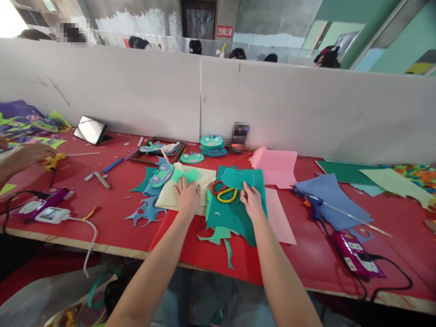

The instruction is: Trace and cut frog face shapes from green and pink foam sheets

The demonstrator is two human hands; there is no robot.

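Note:
My left hand (186, 196) lies flat with fingers spread on a light green foam cut-out (185, 175), which rests on a cream sheet (170, 194). My right hand (251, 200) pinches the lower edge of a teal foam shape (237, 178) lying on a pile of teal foam sheets (235, 213). Scissors with red and yellow handles (225, 190) lie between my hands. A blue and green foam piece (161, 175) sits just left of my left hand.
A stack of finished green frog-like shapes (211, 144) stands near the white partition (218, 100). Pink sheets (275, 166) and blue sheets (329, 193) lie to the right with a blue glue gun (311, 202). Another person's hand (29, 155) works at far left.

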